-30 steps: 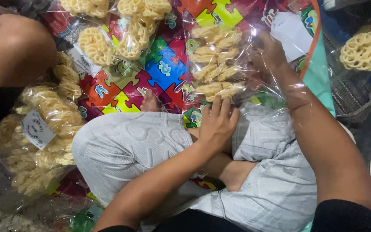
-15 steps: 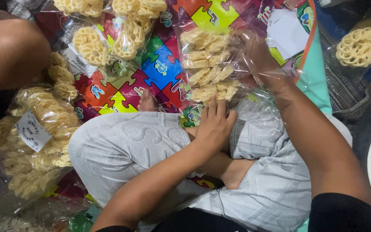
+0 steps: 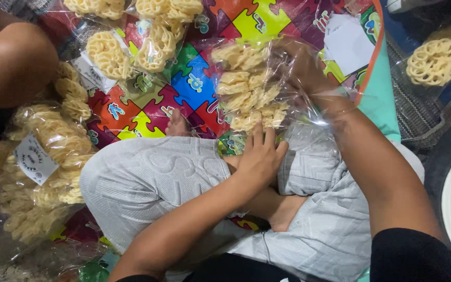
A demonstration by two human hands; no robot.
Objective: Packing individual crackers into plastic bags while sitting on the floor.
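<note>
hands: right hand [image 3: 309, 68] reaches inside clear bag [image 3: 267, 89], grip unclear | left hand [image 3: 259, 154] spread flat at bag's near end | handling: light, slippery film, brittle lattice crackers [image 3: 246, 86]; hold by film edge

The person's left hand [image 3: 259, 156] lies palm down with its back to the camera, fingers straight, close together and pointing away from the body. Its bare forearm runs down toward the lower left, bent slightly at the wrist. The right hand [image 3: 301, 65] reaches further forward, fingers curled and blurred behind clear film. The right forearm slants back to the lower right, ending in a dark sleeve.
</note>
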